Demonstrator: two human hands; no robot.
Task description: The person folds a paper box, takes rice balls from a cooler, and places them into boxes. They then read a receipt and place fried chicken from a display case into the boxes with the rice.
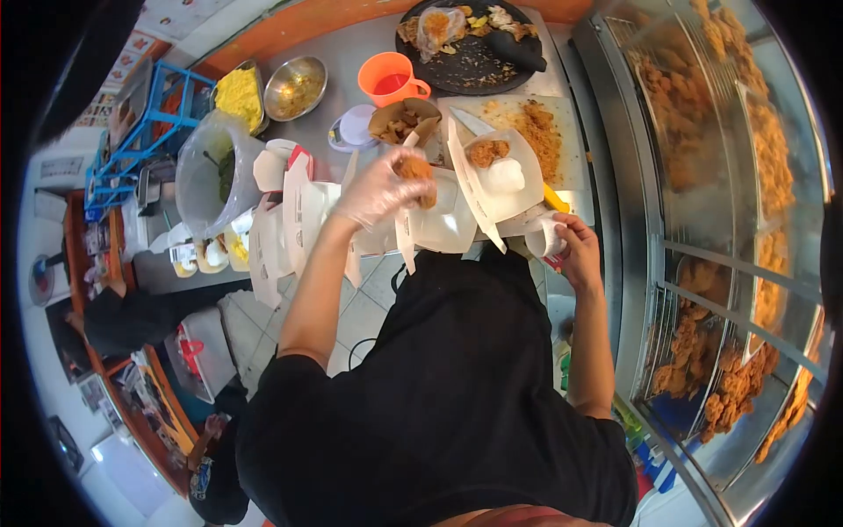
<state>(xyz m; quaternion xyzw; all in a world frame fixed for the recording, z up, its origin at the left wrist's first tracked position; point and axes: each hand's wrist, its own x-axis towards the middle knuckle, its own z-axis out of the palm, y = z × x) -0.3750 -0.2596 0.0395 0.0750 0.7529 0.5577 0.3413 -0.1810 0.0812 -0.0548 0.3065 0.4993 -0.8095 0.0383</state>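
Observation:
My left hand (373, 191), in a clear plastic glove, grips a browned piece of fried chicken (414, 181) above an open white takeaway box (443, 224). To the right stands another open takeaway box (474, 195), holding fried chicken (489, 153) and a rounded white portion (503, 176), which looks like rice. My right hand (578, 250) is bare and closes on a small white paper wrapper (546, 239) beside that box, at the counter's front edge. More open takeaway boxes (299, 220) are lined up to the left.
Behind the boxes are an orange mug (386, 77), a steel bowl (296, 88), a knife (471, 121) and a crumb-strewn cutting board (571, 140). A black round tray (465, 66) lies farther back. A glass cabinet (702, 228) of fried chicken stands right. Other people (132, 321) are at left.

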